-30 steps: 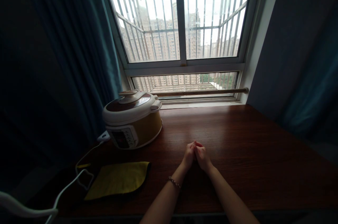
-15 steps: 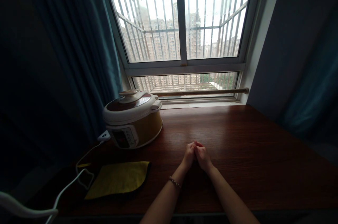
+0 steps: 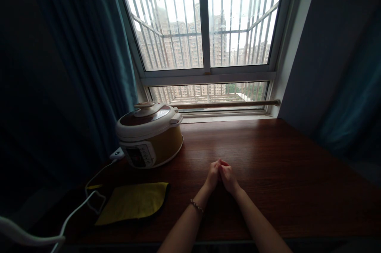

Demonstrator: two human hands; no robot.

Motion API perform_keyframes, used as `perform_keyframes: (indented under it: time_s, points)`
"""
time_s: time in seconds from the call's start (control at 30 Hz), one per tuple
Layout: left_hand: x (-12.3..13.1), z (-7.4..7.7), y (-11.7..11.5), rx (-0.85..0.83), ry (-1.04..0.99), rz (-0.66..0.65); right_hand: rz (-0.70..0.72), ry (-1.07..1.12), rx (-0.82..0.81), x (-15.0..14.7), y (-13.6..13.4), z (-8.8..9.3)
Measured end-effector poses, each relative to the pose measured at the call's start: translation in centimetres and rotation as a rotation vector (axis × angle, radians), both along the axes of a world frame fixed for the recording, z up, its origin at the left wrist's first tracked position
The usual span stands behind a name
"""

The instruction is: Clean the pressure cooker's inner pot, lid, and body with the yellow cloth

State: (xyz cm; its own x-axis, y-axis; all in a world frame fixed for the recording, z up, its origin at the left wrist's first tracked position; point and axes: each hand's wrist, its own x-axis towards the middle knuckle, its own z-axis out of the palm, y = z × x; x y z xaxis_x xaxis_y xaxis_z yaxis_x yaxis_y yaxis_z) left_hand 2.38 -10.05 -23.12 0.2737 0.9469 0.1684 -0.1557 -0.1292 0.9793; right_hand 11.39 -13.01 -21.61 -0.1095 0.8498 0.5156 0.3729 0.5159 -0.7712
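Observation:
My left hand point(image 3: 212, 174) and my right hand point(image 3: 228, 175) are clasped together above the brown wooden tabletop point(image 3: 285, 173), near the middle of the view. Their fingers are folded and meet at the tips. No object shows in either one, though the space between the palms is hidden. A beaded bracelet point(image 3: 197, 205) circles my left wrist. To the left of the hands lies a flat yellow cloth or mat point(image 3: 133, 201) with a dark edge. Behind it stands a white and gold electric cooker point(image 3: 150, 134), its lid on.
A white cable point(image 3: 76, 209) runs along the left side, near a white power socket point(image 3: 117, 153). At the far edge of the tabletop is a barred window point(image 3: 205, 72) with a rail point(image 3: 229, 105) across its lower part. A blue curtain point(image 3: 98, 66) hangs behind the cooker.

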Motion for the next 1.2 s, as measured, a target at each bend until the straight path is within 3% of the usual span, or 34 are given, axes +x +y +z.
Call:
perform_keyframes:
  time_s: [0.6,1.2]
  points:
    - [-0.01,0.82,-0.28,-0.007,-0.002,-0.004,0.002,-0.005,0.008,0.06,0.10,-0.34]
    - [0.06,0.56,-0.19,-0.003,0.004,0.000,0.001,-0.015,0.014,0.16,0.13,-0.43]
